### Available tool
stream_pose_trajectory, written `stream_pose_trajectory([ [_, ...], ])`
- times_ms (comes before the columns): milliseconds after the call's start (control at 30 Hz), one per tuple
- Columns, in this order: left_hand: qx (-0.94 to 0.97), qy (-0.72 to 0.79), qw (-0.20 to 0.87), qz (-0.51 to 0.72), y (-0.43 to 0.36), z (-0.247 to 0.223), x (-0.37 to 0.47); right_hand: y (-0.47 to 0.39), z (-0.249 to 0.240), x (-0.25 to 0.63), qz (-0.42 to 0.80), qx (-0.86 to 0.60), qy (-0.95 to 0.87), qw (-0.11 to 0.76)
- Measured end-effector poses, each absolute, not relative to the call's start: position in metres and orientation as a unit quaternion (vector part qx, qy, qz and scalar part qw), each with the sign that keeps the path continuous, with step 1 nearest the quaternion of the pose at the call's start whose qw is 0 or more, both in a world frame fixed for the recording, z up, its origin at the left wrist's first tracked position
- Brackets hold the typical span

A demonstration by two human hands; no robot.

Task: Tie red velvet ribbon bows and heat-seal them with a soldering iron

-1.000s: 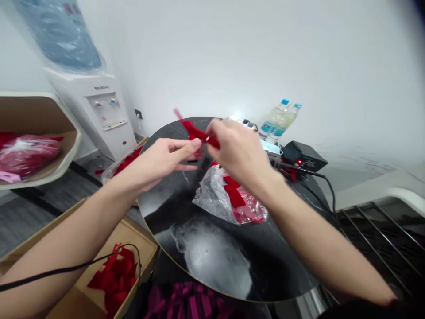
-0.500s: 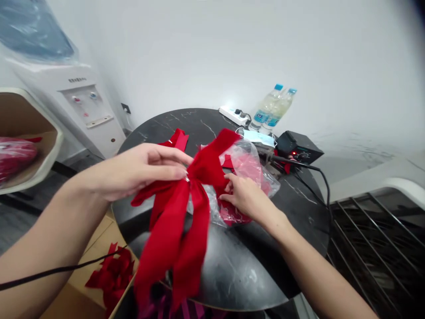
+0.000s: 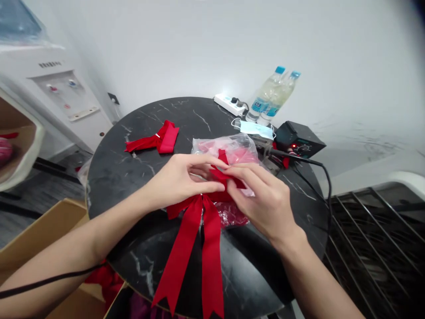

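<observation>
1. Far left, beneath the left forearm, an open brown cardboard box (image 3: pixel 43 228) sits beside the curved rim of a round black tabletop (image 3: pixel 194 113), glossy and veined white like marble.
2. Towards the tabletop's left side lies a small red fabric bow (image 3: pixel 168 139), flattened, a pale tie about its waist; veined surface spreads between it and the far rim.
3. The left hand (image 3: pixel 187 179) reaches in palm inward, its thumb and forefinger arched apart around red fabric; I cannot tell whether that grip presses on it.
4. Between both hands is a large red ribbon bow (image 3: pixel 211 241), matt and soft-looking, two flat tails with V-notched ends running down to the near rim.
5. The right hand (image 3: pixel 265 197), wrist bent and fingers curled, pinches the bow's fabric between thumb and fingertips, just beside the left fingertips.
6. Behind the hands lies a crinkled clear plastic bag (image 3: pixel 245 148) with red showing through.
7. Farther right, a black box-shaped unit (image 3: pixel 300 139) stands near the tabletop's edge, beyond which is a dark metal-barred rack (image 3: pixel 368 239).
</observation>
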State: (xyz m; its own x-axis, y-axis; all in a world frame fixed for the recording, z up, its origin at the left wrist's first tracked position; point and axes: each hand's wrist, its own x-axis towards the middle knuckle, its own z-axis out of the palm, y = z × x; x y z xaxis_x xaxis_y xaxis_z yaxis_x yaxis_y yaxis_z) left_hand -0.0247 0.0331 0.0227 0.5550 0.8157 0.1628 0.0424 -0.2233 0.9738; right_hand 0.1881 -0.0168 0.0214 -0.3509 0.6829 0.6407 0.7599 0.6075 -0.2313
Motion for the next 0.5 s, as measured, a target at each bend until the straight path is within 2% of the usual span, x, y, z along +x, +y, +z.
stream_pose_trajectory([
  [67,0.679,0.330,0.505,0.418,0.029,0.020,-0.022,-0.019,0.019,0.185,-0.023,-0.433,-0.816,0.383],
  [133,0.661,0.345,0.497,0.444,0.028,0.016,-0.023,-0.018,0.017,0.187,0.068,-0.441,-0.789,0.423],
  [233,0.641,0.342,0.530,0.437,0.029,0.012,-0.028,-0.014,0.013,0.194,0.259,-0.432,-0.727,0.467],
  [300,0.625,0.336,0.564,0.422,0.030,0.010,-0.029,-0.013,0.010,0.196,0.335,-0.422,-0.693,0.479],
  [400,0.613,0.340,0.585,0.409,0.029,0.009,-0.030,-0.013,0.009,0.198,0.345,-0.438,-0.676,0.481],
  [500,0.632,0.346,0.555,0.416,0.029,0.010,-0.030,-0.015,0.010,0.197,0.363,-0.431,-0.687,0.459],
])
